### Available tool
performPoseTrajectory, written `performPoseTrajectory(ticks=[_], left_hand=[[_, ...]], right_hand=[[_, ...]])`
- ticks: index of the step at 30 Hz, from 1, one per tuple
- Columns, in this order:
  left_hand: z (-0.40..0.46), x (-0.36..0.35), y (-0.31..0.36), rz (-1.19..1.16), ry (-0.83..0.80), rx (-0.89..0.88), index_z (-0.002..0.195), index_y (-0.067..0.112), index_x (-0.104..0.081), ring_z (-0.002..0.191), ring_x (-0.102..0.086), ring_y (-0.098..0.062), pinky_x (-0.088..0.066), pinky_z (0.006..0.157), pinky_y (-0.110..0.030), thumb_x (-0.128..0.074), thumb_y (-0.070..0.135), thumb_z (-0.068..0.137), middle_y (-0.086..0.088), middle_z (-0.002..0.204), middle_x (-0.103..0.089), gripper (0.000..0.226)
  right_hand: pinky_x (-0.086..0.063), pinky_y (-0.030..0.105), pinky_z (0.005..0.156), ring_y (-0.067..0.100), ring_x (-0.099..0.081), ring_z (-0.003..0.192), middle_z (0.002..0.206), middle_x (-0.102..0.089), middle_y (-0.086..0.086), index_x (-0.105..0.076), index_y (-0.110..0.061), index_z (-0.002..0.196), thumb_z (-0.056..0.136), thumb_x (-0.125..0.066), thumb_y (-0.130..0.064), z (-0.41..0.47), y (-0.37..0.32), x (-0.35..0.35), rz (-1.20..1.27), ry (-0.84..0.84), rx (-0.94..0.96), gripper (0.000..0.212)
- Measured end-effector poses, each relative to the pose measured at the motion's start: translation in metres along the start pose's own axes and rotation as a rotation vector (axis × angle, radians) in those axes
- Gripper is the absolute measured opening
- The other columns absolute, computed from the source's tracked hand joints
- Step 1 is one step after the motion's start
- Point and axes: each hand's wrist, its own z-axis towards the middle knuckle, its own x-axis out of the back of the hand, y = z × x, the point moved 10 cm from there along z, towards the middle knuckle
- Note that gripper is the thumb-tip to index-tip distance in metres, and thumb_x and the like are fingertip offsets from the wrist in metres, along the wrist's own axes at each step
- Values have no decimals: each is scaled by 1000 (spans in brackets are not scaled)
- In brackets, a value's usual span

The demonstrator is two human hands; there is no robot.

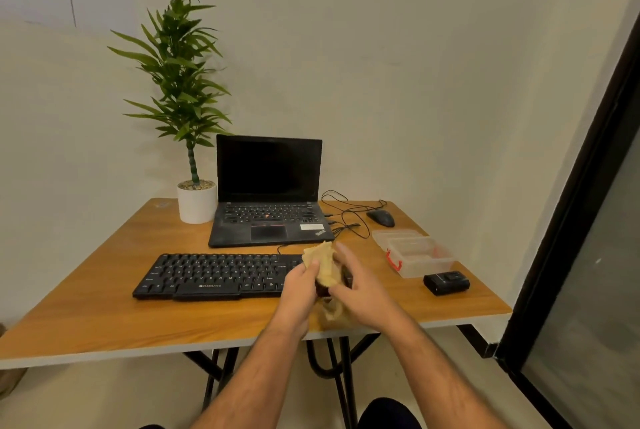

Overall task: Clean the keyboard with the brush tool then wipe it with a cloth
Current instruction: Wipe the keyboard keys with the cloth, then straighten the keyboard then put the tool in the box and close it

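A black keyboard (214,274) lies flat on the wooden table (104,311), in front of the laptop. Both my hands are raised over its right end, which they hide. My left hand (300,285) grips a crumpled yellow cloth (323,264), thumb pressed on its upper part. My right hand (360,286) holds the same cloth from the right side, fingers partly spread. A loose end of the cloth hangs down between the wrists. A small dark object shows between the hands; I cannot tell what it is. No brush tool is clearly visible.
An open black laptop (268,193) stands behind the keyboard, a potted plant (195,202) at its left. A mouse (381,218) and cables lie at the back right. A clear plastic box (415,252) with a red latch and a small black device (446,283) sit on the right.
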Motion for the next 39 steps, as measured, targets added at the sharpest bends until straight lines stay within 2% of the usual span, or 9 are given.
performPoseTrajectory(ticks=[3,5,8,10,14,18,31,36,39], left_hand=[[0,-3,13,43,-62,-64,114,10,-69,94,-72,-23,-57,89,-44,-40,23,107,-6,98,-77,32],[-1,-6,22,64,-92,-101,117,14,-68,100,-72,-21,-55,94,-44,-39,23,108,-5,104,-76,33],[-4,-15,33,99,-160,-149,120,15,-68,100,-72,-21,-57,90,-41,-38,24,108,-5,106,-76,34],[-4,-19,36,112,-181,-155,117,15,-68,98,-73,-21,-59,83,-38,-38,25,108,-6,104,-76,32],[-1,-22,42,168,-176,-208,114,15,-69,92,-73,-21,-60,75,-34,-46,25,106,-6,100,-76,26],[-1,-24,43,212,-185,-266,115,16,-70,96,-73,-23,-60,76,-36,-52,26,103,-4,102,-76,24],[4,-63,-16,352,-394,13,113,13,-67,85,-73,-17,-56,68,-29,-57,12,97,-6,99,-76,19],[14,-97,-30,599,-485,37,110,22,-66,81,-72,-14,-54,61,-26,-55,14,96,-2,98,-75,20],[25,-117,-35,685,-502,-14,113,19,-68,83,-72,-13,-57,67,-25,-60,10,94,-3,98,-74,23]], right_hand=[[-41,13,89,0,-47,119,143,-48,-7,-29,-29,151,91,-68,-24,0,16,28,224,212,-73,72],[-45,22,93,8,-49,121,144,-48,-1,-31,-26,150,86,-73,-33,-1,27,38,252,291,-121,77],[-48,20,84,8,-54,113,137,-54,0,-35,-22,148,80,-79,-39,0,36,33,288,225,-166,83],[-55,30,87,9,-60,110,129,-62,0,-44,-21,140,75,-82,-42,3,41,29,365,197,-191,78],[-59,31,78,19,-72,96,103,-75,4,-64,-10,118,80,-80,-22,5,39,29,501,200,-178,42],[-60,36,75,22,-73,92,100,-75,6,-66,-13,111,83,-75,-10,4,40,31,541,204,-181,30],[-57,30,65,18,-72,89,104,-73,6,-62,-14,116,86,-69,-2,-14,91,67,693,402,-276,33],[-56,41,69,29,-70,94,106,-70,10,-57,-16,117,76,-82,-36,-31,142,91,795,509,-447,52],[-57,38,62,28,-72,88,104,-71,12,-57,-15,121,78,-81,-17,-38,164,106,715,495,-516,49]])
